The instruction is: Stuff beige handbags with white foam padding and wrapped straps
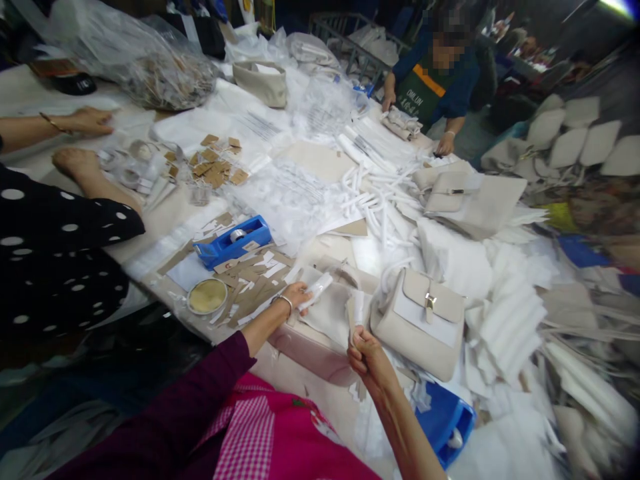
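My left hand [296, 297] is closed on a small white wrapped strip [319, 291], held over a pale handbag [313, 350] that stands just in front of me. Pinched in the fingers of my right hand [369, 357] is a beige strip [351, 315], held upright with a white piece beside it. The handbag's curved handle [345, 272] shows between and beyond my hands. To the right of it a second beige handbag [433, 303] leans back, with a metal clasp on its flap and white paper under the flap.
A blue tape dispenser [234, 241], loose brown card pieces [255, 277] and a round tin [207, 296] lie to the left. Another blue dispenser [445, 423] sits at right front. White padding [505, 307] is heaped at right. Co-workers' hands [90, 121] are at left and across the table.
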Tool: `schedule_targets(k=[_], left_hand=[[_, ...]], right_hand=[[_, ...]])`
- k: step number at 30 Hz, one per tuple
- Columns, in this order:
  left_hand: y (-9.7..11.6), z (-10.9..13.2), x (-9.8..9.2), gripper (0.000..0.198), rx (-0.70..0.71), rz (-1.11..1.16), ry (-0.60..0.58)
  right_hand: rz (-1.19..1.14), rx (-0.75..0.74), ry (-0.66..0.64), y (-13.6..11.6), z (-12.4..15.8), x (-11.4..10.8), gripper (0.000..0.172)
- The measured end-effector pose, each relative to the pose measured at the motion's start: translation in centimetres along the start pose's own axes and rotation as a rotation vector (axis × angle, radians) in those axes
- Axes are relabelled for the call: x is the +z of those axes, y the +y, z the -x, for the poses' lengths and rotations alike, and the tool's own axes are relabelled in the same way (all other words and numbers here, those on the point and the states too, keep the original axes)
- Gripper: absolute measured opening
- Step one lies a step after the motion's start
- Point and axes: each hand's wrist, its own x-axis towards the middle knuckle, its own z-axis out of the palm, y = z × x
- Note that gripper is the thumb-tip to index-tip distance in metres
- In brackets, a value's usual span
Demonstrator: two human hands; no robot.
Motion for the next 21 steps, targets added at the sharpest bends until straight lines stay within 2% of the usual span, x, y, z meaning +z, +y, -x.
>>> schedule_targets(k=[6, 11, 13, 15, 17, 19, 21], left_hand=[[0.2, -0.3, 0.1, 0.042, 0.004, 0.037, -0.048], [0.6, -0.2, 0.2, 0.048, 0.022, 0.037, -0.049], [0.6, -0.1, 0.1, 0.049, 0.028, 0.023, -0.039], [0.7, 0.0, 0.1, 0.049, 0.028, 0.003, -0.032], [0.9, 0.2, 0.1, 0.048, 0.022, -0.02, -0.033], [1.1, 0.3, 0.2, 0.045, 0.017, -0.037, -0.042], [1.4, 0.3, 0.3, 0.043, 0.012, -0.044, -0.054]], right_hand=[[-0.08, -0.145, -0.053, -0.3, 1.9, 0.1, 0.025], [-0.064, -0.198, -0.097, -0.9, 2.9, 0.9, 0.022], [-0.066, -0.212, -0.069, -1.0, 3.2, 0.6, 0.023], [-0.073, -0.24, 0.046, -0.4, 3.7, -0.6, 0.025], [-0.036, -0.271, 0.265, 1.0, 4.4, -2.9, 0.028], [0.072, -0.259, 0.523, 3.5, 5.5, -5.8, 0.03], [0.172, -0.202, 0.719, 6.6, 6.7, -8.4, 0.031]])
